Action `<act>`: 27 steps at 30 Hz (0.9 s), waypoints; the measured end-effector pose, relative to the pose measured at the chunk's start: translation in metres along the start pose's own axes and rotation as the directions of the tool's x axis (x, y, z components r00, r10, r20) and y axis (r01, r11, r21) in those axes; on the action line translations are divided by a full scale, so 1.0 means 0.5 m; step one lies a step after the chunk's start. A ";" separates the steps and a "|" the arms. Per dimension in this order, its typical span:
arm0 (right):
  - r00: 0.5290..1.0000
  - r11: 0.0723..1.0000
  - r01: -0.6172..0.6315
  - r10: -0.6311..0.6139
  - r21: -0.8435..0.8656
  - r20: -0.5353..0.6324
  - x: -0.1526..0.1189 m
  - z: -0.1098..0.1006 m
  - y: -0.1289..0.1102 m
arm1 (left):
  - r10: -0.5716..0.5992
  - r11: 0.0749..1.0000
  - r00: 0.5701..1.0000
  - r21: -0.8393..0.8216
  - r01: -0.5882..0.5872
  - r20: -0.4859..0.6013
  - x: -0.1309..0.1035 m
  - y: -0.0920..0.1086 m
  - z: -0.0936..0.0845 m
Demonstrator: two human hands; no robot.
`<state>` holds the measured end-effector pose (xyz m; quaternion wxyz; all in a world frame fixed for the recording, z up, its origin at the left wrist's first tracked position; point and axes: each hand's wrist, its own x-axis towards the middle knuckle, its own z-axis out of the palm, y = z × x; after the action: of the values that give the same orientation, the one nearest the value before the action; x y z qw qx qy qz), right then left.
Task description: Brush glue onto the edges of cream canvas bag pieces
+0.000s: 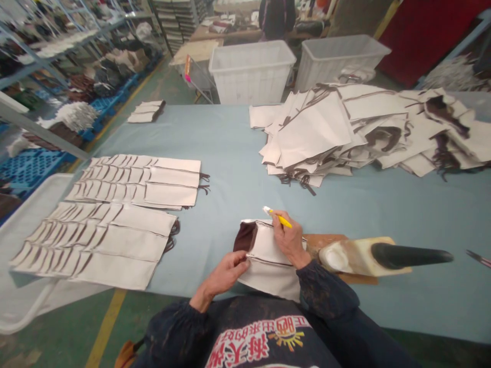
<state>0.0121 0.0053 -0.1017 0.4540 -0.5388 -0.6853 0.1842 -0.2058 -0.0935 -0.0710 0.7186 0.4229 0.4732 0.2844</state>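
In front of my body lies a cream cloth piece (268, 278) with a dark brown inner side showing at its left end. My left hand (226, 273) pinches the edge of this piece near its middle seam. Over the right part of the cloth, my right hand (289, 237) grips a yellow-handled brush (283, 219) whose tip is white and points up and left. Right of that hand, a whitish smeared container (345, 255) with a thick black handle (410, 255) rests on a brown board (356, 279).
Overlapping rows of cream pieces (130, 240) cover the table's left side. A small stack (146, 111) lies at the far left, a large loose pile (314, 128) at the back right. Scissors (478, 258) lie at the right edge. White bins (251, 71) stand beyond the table (226, 199).
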 end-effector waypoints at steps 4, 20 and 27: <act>1.000 1.000 0.003 -0.003 0.023 -0.007 -0.016 -0.051 -0.047 | 0.060 0.996 0.998 0.060 -0.059 -0.014 -0.005 0.007 0.022; 0.967 0.950 0.246 -0.254 0.194 0.019 -0.061 -0.178 -0.222 | 0.312 0.815 0.950 0.508 -0.279 0.020 -0.029 0.052 0.053; 0.947 0.928 0.295 -0.315 0.226 0.055 -0.052 -0.182 -0.230 | 0.383 0.807 0.923 0.471 -0.356 0.040 -0.036 0.066 0.053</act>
<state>0.0211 -0.0804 0.0198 0.5012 -0.3644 -0.7567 0.2085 -0.1888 -0.1011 -0.0291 0.5119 0.6596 0.4566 0.3073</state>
